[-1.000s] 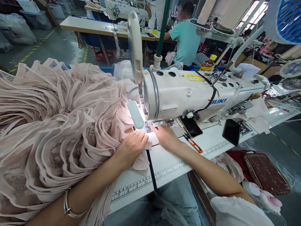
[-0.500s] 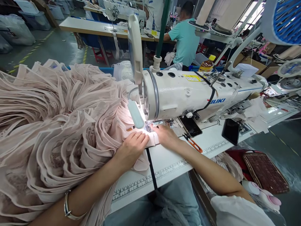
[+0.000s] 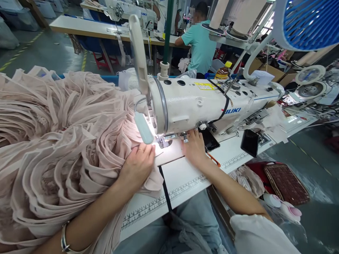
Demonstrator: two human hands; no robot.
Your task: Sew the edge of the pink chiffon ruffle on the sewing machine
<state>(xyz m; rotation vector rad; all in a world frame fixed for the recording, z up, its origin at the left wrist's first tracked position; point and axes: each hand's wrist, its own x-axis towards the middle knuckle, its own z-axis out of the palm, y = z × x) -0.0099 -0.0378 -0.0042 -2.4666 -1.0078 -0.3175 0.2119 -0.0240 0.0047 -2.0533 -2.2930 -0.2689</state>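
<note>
A white sewing machine (image 3: 182,106) stands over the table, its lamp lighting the needle area. My left hand (image 3: 139,162) has its fingers bent and close together on the pale pink fabric (image 3: 111,137), left of the presser foot (image 3: 164,141). Its fingertips are partly hidden, so its hold on the cloth is unclear. My right hand (image 3: 194,146) lies right of the foot, fingers reaching beneath the machine arm beside small metal parts; what they touch is hidden. A large layered heap of the same fabric fills the left side.
A black phone (image 3: 250,143) and orange-handled snips (image 3: 214,160) lie to the right, with another dark device (image 3: 209,140) under the machine arm. A blue fan (image 3: 309,24) hangs at upper right. A person in a teal shirt (image 3: 202,46) sits beyond the machine.
My right hand has moved right and deeper under the machine arm, away from the foot. My left hand has shifted left from the foot. The camera view has shifted right.
</note>
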